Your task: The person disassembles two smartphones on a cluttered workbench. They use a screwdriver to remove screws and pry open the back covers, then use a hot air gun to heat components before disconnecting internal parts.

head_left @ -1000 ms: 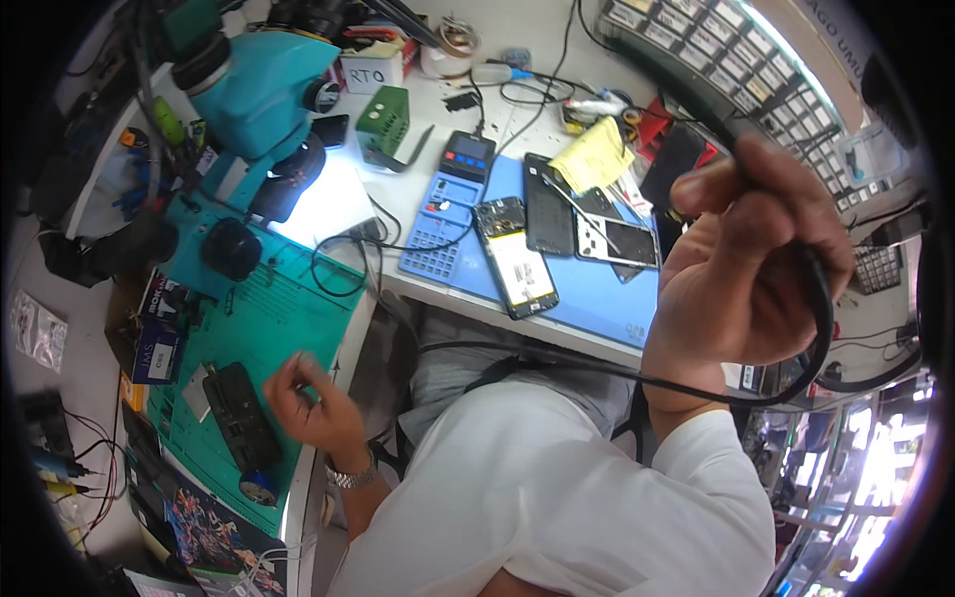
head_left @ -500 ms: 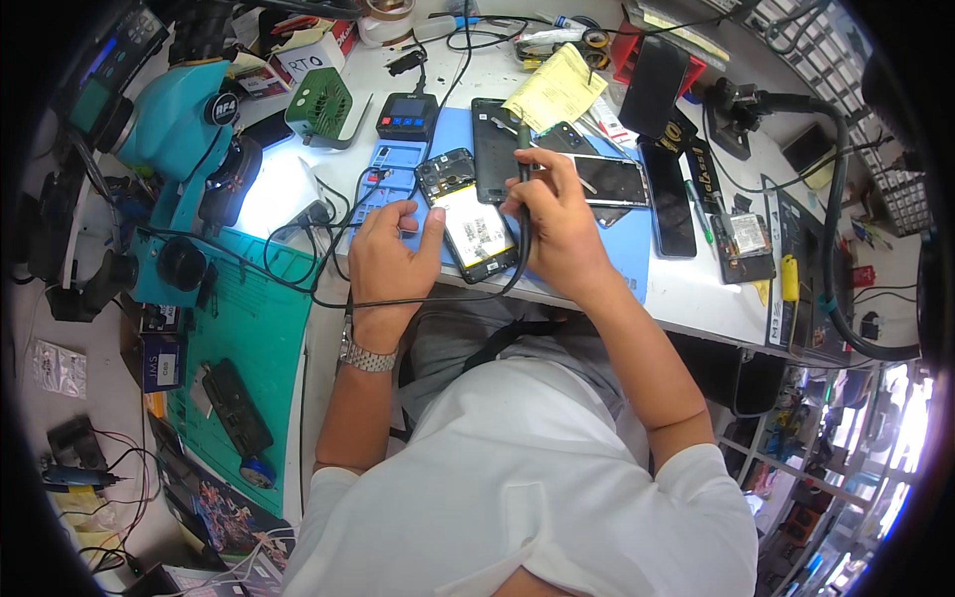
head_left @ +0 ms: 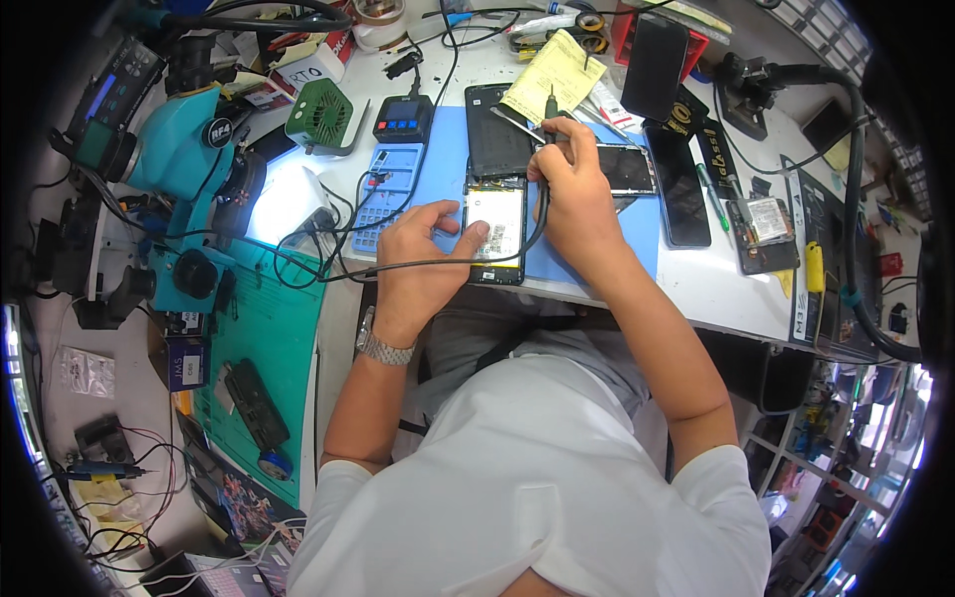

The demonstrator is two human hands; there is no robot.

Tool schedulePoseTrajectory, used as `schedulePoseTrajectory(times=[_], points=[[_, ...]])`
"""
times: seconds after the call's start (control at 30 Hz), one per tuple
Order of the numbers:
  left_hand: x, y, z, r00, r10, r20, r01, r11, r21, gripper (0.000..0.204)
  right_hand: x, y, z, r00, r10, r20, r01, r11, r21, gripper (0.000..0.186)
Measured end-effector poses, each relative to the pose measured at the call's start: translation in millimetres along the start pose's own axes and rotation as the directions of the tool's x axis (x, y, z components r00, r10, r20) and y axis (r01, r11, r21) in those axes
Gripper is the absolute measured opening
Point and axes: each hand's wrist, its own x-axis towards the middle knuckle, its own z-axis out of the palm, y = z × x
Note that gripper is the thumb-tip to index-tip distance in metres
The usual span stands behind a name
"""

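Note:
An opened phone (head_left: 494, 221), its white battery showing, lies upright near the front edge of the bench. My left hand (head_left: 420, 261) rests at its left side, fingers loosely curled and apart, the thumb over the edge of the battery. In my right hand (head_left: 579, 199) is a slim black soldering iron (head_left: 551, 106), held like a pen with its thin tip pointing away from me. Its black cable (head_left: 438, 262) loops across the phone and over my left hand. Just beyond the phone lies a black phone back cover (head_left: 495, 139), touching or overlapping its top end.
A blue mat (head_left: 587, 261) lies beneath the phone parts. Left of it are a blue compartment tray (head_left: 383, 189), a small black station (head_left: 404, 117), a green fan (head_left: 320, 112) and a teal microscope (head_left: 179, 134). To the right lie a dark phone (head_left: 676, 194) and another opened phone (head_left: 764, 231).
The opened phone has been straightened from a slant and sits against the back cover. My left hand has moved right with it. The soldering iron is still in my right hand, its tip now visible.

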Motion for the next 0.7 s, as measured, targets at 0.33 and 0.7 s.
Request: schedulePoseTrajectory(times=[0.33,0.7], points=[[39.6,6.8,-58.1,0.719,-0.094,-0.688,-0.144,0.949,-0.28,0.022,-24.2,-27.7,-20.2,0.926,-0.151,-0.347,0.196,0.976,0.097,0.022],[116.2,56.4,-257.4,0.251,-0.152,-0.956,-0.771,0.566,-0.292,0.03,8.2,-107.6,-21.3,0.94,-0.184,-0.287,0.255,0.938,0.235,0.018]])
